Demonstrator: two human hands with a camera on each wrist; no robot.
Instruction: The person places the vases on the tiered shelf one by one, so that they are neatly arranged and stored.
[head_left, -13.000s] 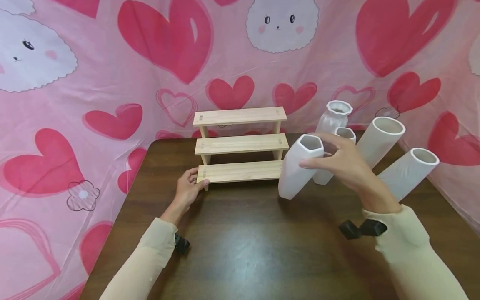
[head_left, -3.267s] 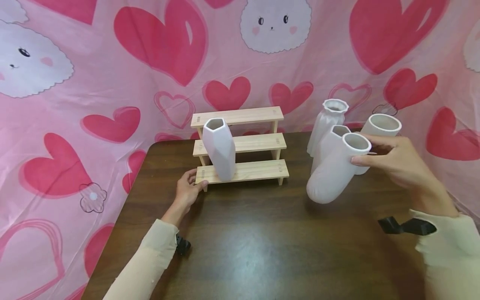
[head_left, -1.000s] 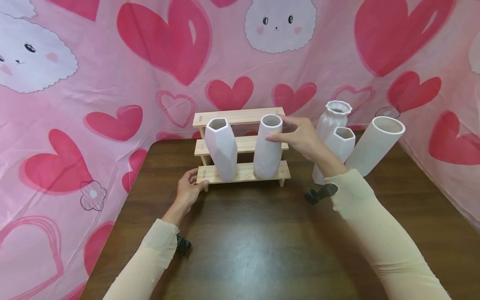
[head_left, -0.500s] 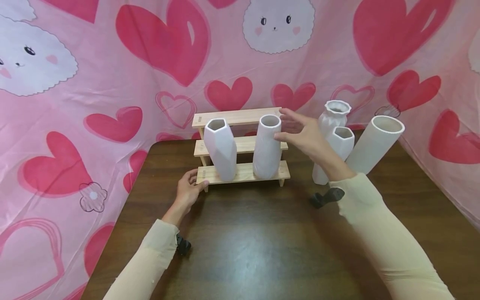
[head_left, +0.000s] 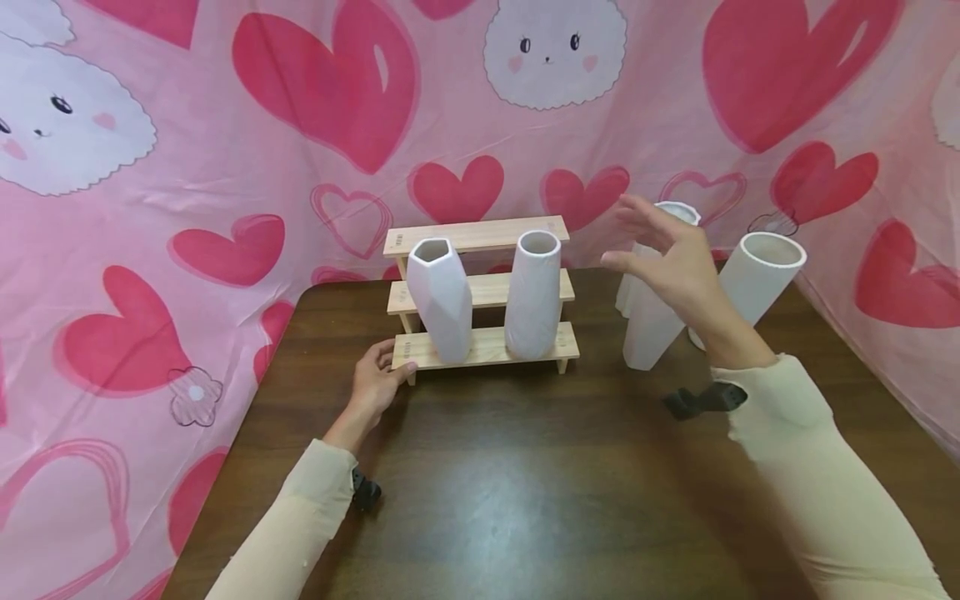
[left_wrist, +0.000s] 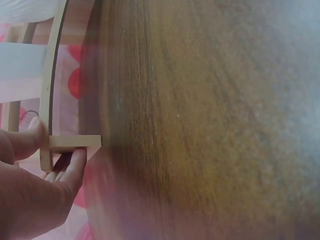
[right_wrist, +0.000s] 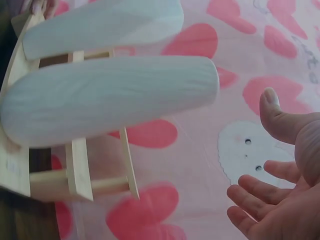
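Observation:
A three-step wooden display stand (head_left: 480, 233) stands at the back of the table. On its lowest step are a faceted white vase (head_left: 442, 300) at left and a rounded white vase (head_left: 534, 296) at right, both upright. My left hand (head_left: 377, 379) grips the left end of that step, thumb on top and fingers underneath, as the left wrist view shows. My right hand (head_left: 671, 262) is in the air right of the stand, fingers spread and holding nothing. It partly hides a second faceted vase (head_left: 647, 337) and a vase with a wavy rim (head_left: 678, 211).
A tall white cylinder vase (head_left: 761, 275) stands at the right, behind my right wrist. Pink heart-print cloth (head_left: 337, 100) hangs behind and beside the dark wooden table (head_left: 480, 492).
Over the frames, my right hand set the faceted vase, then the rounded vase, on the lowest step. It has since let go and moved right. The left hand stays on the stand.

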